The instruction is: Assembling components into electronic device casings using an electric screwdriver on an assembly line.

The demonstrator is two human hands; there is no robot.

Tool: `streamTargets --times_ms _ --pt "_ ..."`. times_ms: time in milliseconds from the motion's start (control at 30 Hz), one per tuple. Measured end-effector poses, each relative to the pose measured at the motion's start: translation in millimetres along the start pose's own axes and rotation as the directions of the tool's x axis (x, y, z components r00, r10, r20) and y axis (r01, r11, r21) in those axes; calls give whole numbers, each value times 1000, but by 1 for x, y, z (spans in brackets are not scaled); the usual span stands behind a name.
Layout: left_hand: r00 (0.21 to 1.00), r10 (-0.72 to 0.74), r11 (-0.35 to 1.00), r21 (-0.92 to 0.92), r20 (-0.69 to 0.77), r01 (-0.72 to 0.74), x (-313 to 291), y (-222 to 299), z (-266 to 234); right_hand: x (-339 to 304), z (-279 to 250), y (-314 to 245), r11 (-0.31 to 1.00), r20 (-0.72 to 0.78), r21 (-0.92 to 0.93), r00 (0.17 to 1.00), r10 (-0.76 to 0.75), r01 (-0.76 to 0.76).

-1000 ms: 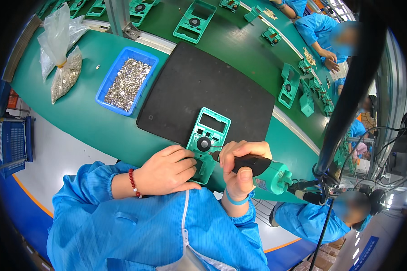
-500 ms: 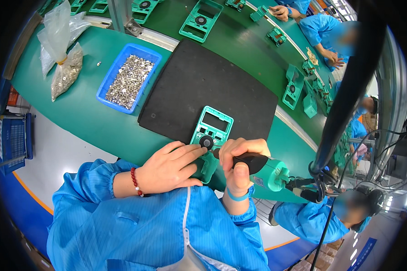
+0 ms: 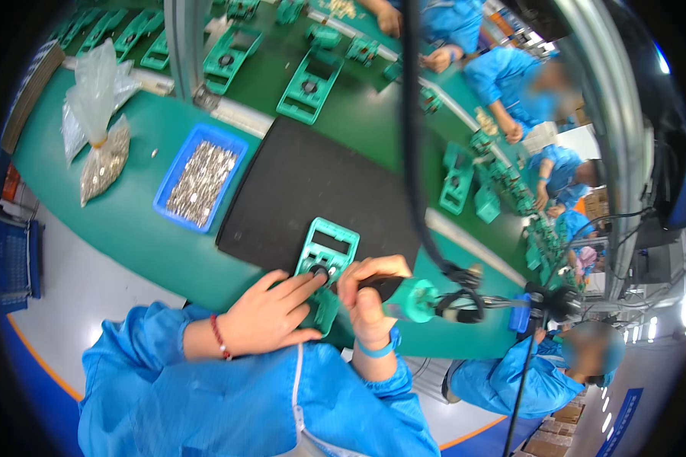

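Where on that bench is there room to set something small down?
The black mat is bare beyond the green casing, right of the blue tray. The green tabletop is bare between that tray and the left sleeve. It's crowded at the mat's near edge, around the left hand, right hand and driver.

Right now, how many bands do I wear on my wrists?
2: a red beaded bracelet behind the left hand and a blue wristband behind the right hand. The sleeves may hide others.

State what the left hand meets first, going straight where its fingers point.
The left hand would first meet the round black disc in the green plastic housing, perhaps touching it now; depth is unclear.
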State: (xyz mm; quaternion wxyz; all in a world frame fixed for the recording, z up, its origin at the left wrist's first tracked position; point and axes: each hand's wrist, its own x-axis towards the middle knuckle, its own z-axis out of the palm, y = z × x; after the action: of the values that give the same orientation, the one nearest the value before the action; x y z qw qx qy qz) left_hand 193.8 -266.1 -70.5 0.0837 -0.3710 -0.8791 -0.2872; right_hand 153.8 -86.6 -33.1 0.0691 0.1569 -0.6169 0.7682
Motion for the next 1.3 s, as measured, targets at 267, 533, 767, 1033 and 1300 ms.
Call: streamTargets --times_ms 267,533,767,1033,1300 --pt "993 43 995 -88 -107 -53 8 0 -20 14 -1 -41 987 -29 55 989 -146 148" --pt "851 -470 781 339 -235 525 14 -97 -95 14 -7 -42 988 -136 -36 979 -153 149" --pt "891 -454 823 390 14 413 -2 -115 -103 13 -2 -45 985 -122 -16 978 -171 170" --pt "849 -518 806 272 -103 525 -10 -123 -99 19 1 -40 982 -100 -43 977 -187 183" --pt "887 -443 806 375 -131 458 -10 -130 -96 22 5 -37 978 -47 -69 979 -200 197"
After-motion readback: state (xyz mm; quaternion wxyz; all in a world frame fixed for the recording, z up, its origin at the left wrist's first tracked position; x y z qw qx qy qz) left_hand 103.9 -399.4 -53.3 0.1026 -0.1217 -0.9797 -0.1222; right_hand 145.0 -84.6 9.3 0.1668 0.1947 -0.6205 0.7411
